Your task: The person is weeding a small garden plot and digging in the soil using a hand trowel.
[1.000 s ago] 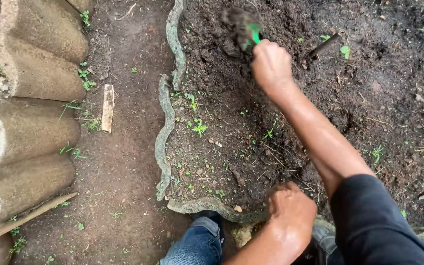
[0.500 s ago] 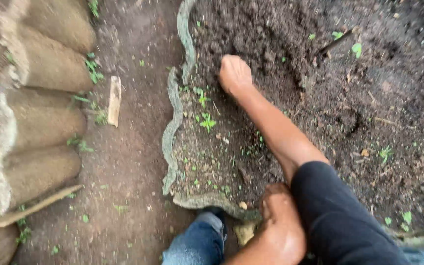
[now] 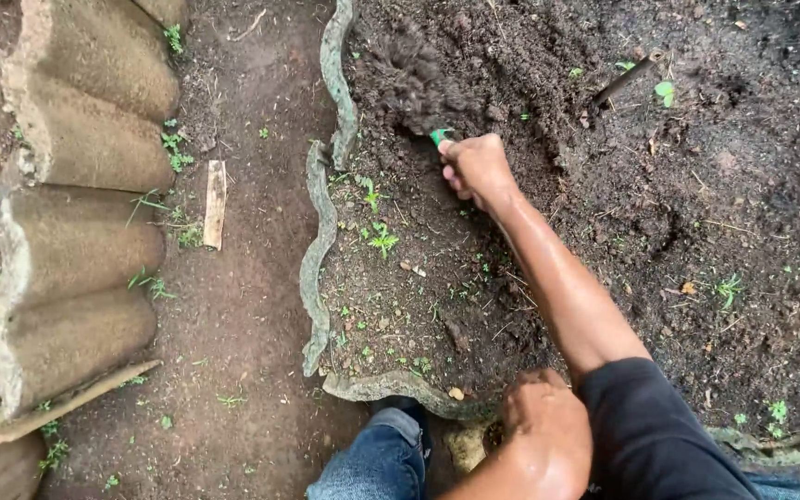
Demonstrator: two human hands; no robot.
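Note:
My right hand (image 3: 476, 168) reaches out over a dark soil bed (image 3: 696, 185) and is closed around a small tool with a green handle (image 3: 440, 136). The tool's working end is buried in a blurred clump of loose soil (image 3: 414, 83) just beyond the hand. My left hand (image 3: 548, 426) rests curled, knuckles up, at the near edge of the bed beside my blue-jeaned knee (image 3: 377, 458). Its fingers are tucked under and nothing shows in it.
A wavy grey edging strip (image 3: 318, 250) borders the bed on the left and near side. Left of it runs a bare dirt path (image 3: 243, 306) with a small wood piece (image 3: 214, 204). Curved concrete tiles (image 3: 76, 250) line the far left. Small green seedlings (image 3: 381, 241) dot the soil.
My right hand drew back toward me along the bed, then pushed the tool into the soil, throwing up a loose clump. My left hand stayed put at the bed's near edge.

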